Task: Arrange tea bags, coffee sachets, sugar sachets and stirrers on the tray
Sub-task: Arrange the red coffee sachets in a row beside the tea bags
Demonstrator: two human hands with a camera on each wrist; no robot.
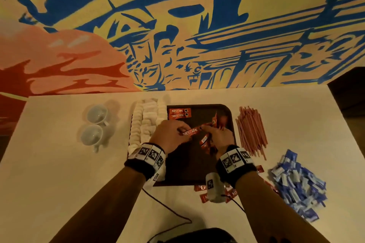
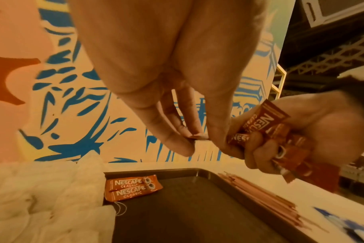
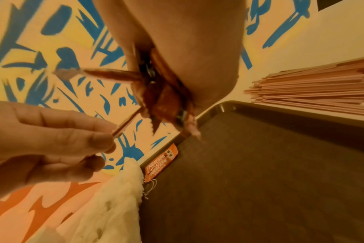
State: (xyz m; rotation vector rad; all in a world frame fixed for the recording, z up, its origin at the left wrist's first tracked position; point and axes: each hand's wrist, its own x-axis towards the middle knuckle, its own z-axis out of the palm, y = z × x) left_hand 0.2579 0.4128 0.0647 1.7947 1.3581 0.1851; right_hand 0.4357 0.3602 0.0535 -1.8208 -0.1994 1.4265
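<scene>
Head: above tray (image 1: 227, 116), left hand (image 1: 169, 136) pinches one sachet (image 1: 190, 132); right hand (image 1: 219, 136) grips a bundle (image 1: 204, 141). Left wrist: two sachets (image 2: 133, 187) lie in tray's far corner. Right wrist: stirrers (image 3: 314, 92) beside tray.

The head view looks steeply down from above and forward at the pale surface (image 1: 59, 163), the mural wall at 12 o'clock. The left wrist view sits close behind the left hand (image 2: 166, 74), low over the dark tray (image 2: 197, 213), facing the wall. The right wrist view does likewise behind the right hand (image 3: 187, 49). All three share the tray's far corner.
</scene>
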